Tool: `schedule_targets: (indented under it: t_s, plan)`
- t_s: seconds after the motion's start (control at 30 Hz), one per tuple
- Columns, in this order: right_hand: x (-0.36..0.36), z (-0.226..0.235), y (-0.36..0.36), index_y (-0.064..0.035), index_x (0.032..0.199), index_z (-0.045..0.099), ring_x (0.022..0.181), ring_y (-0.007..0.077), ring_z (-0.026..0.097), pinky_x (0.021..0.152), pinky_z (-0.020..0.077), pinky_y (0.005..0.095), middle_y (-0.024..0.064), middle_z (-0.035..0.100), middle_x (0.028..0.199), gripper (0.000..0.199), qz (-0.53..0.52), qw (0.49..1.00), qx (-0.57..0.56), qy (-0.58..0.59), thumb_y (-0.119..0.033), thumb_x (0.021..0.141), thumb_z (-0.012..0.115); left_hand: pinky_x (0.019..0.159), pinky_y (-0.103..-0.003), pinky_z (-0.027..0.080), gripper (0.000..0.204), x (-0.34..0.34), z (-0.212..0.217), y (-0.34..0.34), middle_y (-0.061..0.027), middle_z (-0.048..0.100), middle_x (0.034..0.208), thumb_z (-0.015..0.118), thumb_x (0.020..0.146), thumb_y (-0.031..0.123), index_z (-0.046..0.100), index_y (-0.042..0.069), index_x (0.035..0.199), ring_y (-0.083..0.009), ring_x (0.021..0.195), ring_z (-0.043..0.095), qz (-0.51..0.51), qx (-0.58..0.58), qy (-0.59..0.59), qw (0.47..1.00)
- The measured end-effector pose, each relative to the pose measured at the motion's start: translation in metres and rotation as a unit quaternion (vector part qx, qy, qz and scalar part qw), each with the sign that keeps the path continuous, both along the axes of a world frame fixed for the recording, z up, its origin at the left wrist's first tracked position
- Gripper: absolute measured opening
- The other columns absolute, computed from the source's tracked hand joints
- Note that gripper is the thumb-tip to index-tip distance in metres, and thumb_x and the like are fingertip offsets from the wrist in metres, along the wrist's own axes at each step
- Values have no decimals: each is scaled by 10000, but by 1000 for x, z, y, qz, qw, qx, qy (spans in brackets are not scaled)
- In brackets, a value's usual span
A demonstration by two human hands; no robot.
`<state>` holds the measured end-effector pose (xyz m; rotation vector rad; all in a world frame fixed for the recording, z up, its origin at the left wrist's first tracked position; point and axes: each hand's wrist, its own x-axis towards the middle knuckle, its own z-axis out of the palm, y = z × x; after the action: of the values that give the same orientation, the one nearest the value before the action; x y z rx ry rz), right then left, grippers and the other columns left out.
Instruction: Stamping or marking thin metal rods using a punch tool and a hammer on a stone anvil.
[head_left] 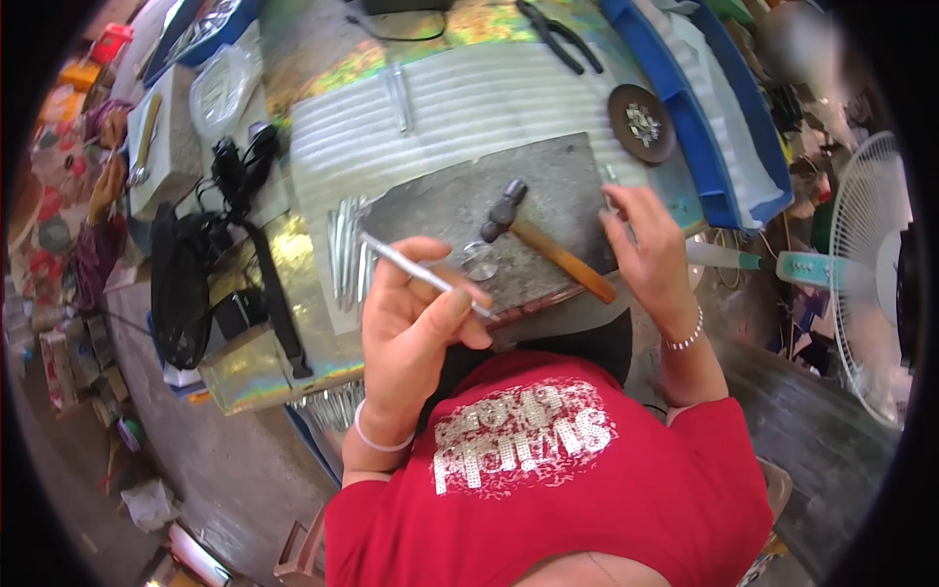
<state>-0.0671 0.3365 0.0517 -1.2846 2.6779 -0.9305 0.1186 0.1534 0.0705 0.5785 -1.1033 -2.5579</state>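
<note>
In my left hand (406,328) a thin silver metal rod (413,268) is pinched between thumb and fingers, slanting over the near left part of a dark flat slab (430,210). My right hand (646,245) is at the slab's right edge, thumb and fingertips closed together; what they hold, if anything, is too small to make out. Between the hands a hammer (558,256) with a wooden handle lies on the slab, its head pointing away. A small clear round piece (479,260) is beside the hammer head. More silver rods (344,245) lie along the slab's left side.
Beyond the slab are a brown round dish (626,106) of small metal pieces, black pliers (559,37) and clear-looking sticks (396,98). Blue trays (729,191) border the right, near a fan (861,279). Black straps (264,284) lie left; another person's hands (108,186) work further left.
</note>
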Motion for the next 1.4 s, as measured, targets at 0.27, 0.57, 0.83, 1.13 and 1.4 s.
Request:
schedule_targets:
  t_s: [0.27,0.57,0.83,1.13,1.4]
  plan:
    - [-42,-54,14,-17,1017,490,827,361,613,702,504,441,190,573,933,268,-86,979,173,65,-66,766,568,604,-225,508,132,6,1,12,-102,637,833,543,923,80,574,-47,939,-140,665,619,-9,-218,-64,974]
    - [-52,-16,35,9,912,506,783,397,562,670,444,457,195,555,862,173,-97,994,57,-2,-47,755,550,542,-222,488,182,15,6,18,-136,636,721,524,911,43,546,-71,1051,-148,596,603,-51,-219,-47,973]
    - [13,49,48,8,958,569,652,51,562,563,453,199,39,613,769,101,66,943,-134,-297,-66,908,521,708,-224,483,173,2,1,26,-112,639,909,554,874,-40,580,-67,1044,-138,799,611,-114,-372,9,921]
    - [50,45,4,16,972,609,543,57,555,496,449,199,54,644,753,160,204,856,-203,-429,-100,942,503,712,-206,472,226,13,7,33,-88,636,928,503,926,7,496,-30,1148,-98,812,600,-134,-202,-23,970]
    - [72,44,-8,12,1043,505,594,81,573,527,456,184,90,616,846,119,155,794,-215,-547,-14,928,489,807,-226,498,131,16,4,37,-90,633,960,503,930,2,521,-40,1053,-117,879,615,-84,-191,-1,978]
